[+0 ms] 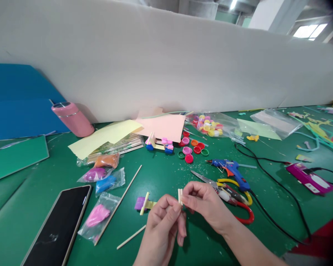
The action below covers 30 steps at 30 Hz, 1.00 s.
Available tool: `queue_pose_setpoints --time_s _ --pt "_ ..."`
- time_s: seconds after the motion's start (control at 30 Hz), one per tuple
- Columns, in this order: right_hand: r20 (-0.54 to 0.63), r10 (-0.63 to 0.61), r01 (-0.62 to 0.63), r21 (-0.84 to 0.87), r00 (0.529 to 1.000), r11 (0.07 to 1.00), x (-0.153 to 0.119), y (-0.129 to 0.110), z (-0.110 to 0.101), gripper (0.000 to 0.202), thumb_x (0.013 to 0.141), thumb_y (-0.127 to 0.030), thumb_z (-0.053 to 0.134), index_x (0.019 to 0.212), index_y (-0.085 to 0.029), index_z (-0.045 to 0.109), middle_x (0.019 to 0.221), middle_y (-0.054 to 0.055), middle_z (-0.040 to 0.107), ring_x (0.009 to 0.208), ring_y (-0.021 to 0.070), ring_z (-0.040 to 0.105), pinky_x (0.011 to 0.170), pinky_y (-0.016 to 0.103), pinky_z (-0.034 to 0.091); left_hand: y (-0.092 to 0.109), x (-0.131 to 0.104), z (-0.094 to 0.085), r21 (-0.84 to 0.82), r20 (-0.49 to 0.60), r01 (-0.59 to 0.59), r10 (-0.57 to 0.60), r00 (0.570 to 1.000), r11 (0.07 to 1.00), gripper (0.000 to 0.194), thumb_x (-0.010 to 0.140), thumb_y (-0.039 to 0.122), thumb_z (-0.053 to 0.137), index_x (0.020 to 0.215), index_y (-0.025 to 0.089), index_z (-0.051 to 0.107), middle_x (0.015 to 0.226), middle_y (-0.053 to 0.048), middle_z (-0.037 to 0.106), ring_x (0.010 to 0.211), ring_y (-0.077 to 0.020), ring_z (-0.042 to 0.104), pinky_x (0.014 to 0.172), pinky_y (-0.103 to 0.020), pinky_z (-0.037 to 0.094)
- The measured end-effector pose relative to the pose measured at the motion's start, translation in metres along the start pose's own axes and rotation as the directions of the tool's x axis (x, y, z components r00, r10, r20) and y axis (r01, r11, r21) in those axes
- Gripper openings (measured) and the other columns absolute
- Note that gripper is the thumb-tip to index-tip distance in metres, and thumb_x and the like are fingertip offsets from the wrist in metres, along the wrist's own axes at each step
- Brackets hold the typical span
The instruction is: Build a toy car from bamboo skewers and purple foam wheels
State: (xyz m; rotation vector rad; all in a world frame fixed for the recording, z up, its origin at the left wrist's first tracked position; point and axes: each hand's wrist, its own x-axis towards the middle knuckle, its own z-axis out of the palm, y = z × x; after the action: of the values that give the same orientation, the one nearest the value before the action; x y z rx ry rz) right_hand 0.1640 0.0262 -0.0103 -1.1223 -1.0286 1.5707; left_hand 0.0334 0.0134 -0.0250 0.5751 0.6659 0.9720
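Two short pale wooden stick pieces (180, 195) stand side by side, pinched at the fingertips where my hands meet. My right hand (202, 199) has thumb and forefinger closed on them from the right. My left hand (165, 221) is closed at their lower end, its thumb pressed to the forefinger. Just left of it lies a small purple and pale-yellow piece (140, 203) with a short stick across it, partly hidden by my left hand. A thin wooden stick (131, 237) lies beside my left wrist, and a longer one (119, 203) slants farther left.
Scissors (246, 214), pliers and a blue glue gun (230, 170) with a black cable lie right. Bottle caps (187, 150) and a small assembled model (159, 145) sit ahead. Clay bags (98, 214), a phone (58, 225) and a pink tumbler (73, 120) are left.
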Motion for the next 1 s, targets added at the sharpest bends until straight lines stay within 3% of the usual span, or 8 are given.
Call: queue_pose_setpoints --time_s 0.3,0.57,0.73,1.0 --pt "0.022 -0.028 0.027 0.024 0.999 0.999 -0.001 0.008 -0.007 0.023 0.078 -0.036 0.062 0.071 -0.014 0.061 0.061 -0.002 0.054 0.051 0.0062 0.042 0.049 0.019 0.033 -0.001 0.0 -0.001 -0.01 -0.01 0.019 -0.02 1.0 1.0 0.018 0.082 0.024 0.054 0.066 0.016 0.051 0.039 0.002 0.055 0.033 -0.0048 0.038 0.038 -0.016 0.026" --pt "0.116 -0.021 0.001 0.173 0.993 0.985 0.0 0.015 -0.006 0.019 0.075 -0.03 0.067 0.086 -0.016 0.069 0.069 -0.001 0.059 0.058 0.0071 0.047 0.054 0.018 0.035 -0.002 0.002 -0.005 -0.089 0.094 0.057 -0.049 0.994 0.994 0.017 0.082 0.023 0.054 0.066 0.015 0.052 0.037 0.002 0.056 0.03 -0.0032 0.039 0.044 -0.017 0.032" --pt "0.176 -0.052 0.009 0.239 0.983 0.971 0.0 0.013 -0.004 0.014 0.074 -0.03 0.068 0.079 -0.017 0.07 0.066 -0.002 0.058 0.063 0.0093 0.052 0.061 0.021 0.039 -0.007 0.005 -0.008 -0.137 0.148 0.09 -0.07 0.987 0.986 0.014 0.08 0.024 0.056 0.069 0.015 0.053 0.037 0.001 0.058 0.027 -0.0026 0.04 0.041 -0.016 0.031" --pt "0.097 -0.018 -0.007 0.253 0.995 0.967 0.001 0.016 -0.004 0.018 0.071 -0.033 0.069 0.078 -0.016 0.067 0.06 -0.001 0.059 0.055 0.0089 0.048 0.055 0.022 0.035 -0.013 0.005 -0.01 -0.118 0.143 0.055 -0.038 0.989 0.992 0.016 0.08 0.028 0.055 0.071 0.015 0.058 0.043 -0.001 0.06 0.031 -0.0062 0.044 0.031 -0.013 0.03"
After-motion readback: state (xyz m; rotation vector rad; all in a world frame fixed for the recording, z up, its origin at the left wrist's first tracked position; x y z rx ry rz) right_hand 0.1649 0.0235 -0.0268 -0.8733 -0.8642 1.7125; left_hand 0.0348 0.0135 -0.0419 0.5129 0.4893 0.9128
